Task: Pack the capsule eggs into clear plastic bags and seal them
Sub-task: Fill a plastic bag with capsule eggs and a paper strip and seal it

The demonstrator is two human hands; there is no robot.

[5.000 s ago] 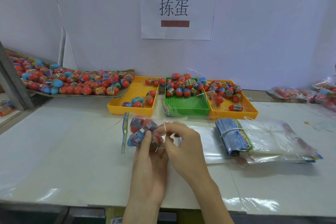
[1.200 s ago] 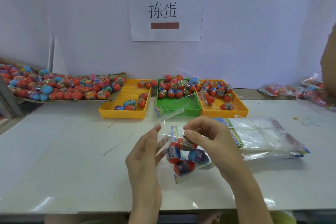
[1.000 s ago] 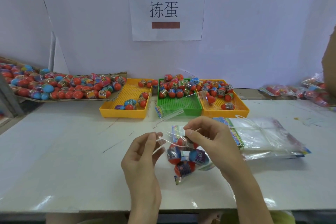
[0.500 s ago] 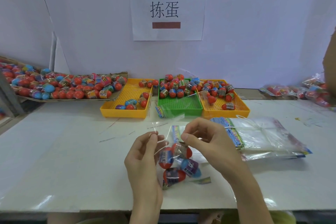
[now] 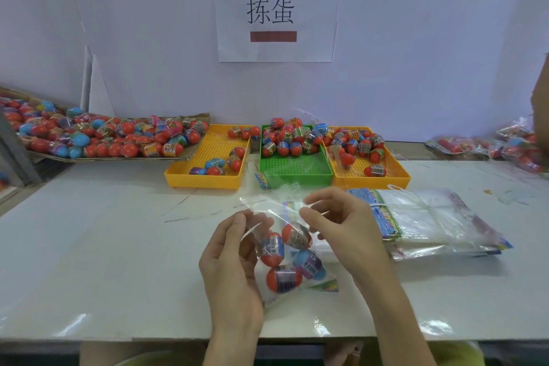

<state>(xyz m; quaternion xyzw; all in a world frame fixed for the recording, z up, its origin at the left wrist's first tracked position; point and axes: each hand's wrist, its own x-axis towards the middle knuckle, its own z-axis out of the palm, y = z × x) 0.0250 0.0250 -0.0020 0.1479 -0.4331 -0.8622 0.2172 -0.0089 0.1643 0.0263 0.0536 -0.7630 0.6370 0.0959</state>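
Filled bag held at its mouth, now lower and nearer than half a second ago.

The clear bag [image 5: 292, 249] is pinched by the left hand [image 5: 234, 258] and right hand [image 5: 341, 229]; four capsule eggs [image 5: 285, 258] hang below the pinch, above the table [image 5: 104, 246].

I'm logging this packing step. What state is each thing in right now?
Clear bag: held up between both hands, four eggs inside, top flap loose, not yet sealed.
Left hand: pinches the bag's left edge.
Right hand: pinches the bag's top.
Green tray: eggs piled at its far end.
Left yellow tray: a few eggs.
Right yellow tray: partly filled.
Stack of empty bags: bundled, lying flat.
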